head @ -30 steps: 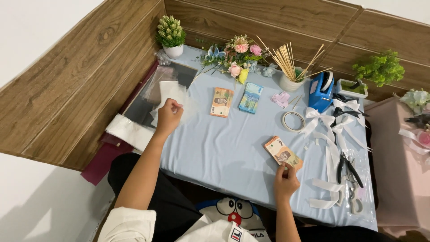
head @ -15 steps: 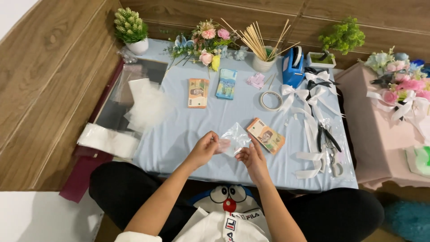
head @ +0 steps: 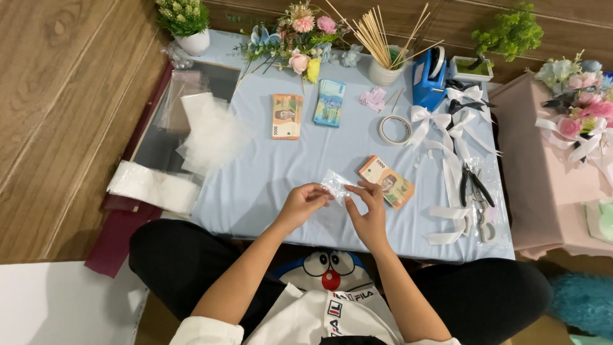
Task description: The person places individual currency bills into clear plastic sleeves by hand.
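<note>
I see the counter (head: 268, 185) under a pale blue cloth. Near its six o'clock edge, my left hand (head: 300, 204) and right hand (head: 369, 214) each close a pinching grip on one small clear plastic sleeve (head: 335, 184) between them. A banknote stack (head: 387, 182) lies just beside, at three o'clock.

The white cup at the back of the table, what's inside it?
The white cup holds a bunch of thin wooden sticks fanning out of its top. Their lower ends and the bottom of the cup are hidden by its wall.
</note>
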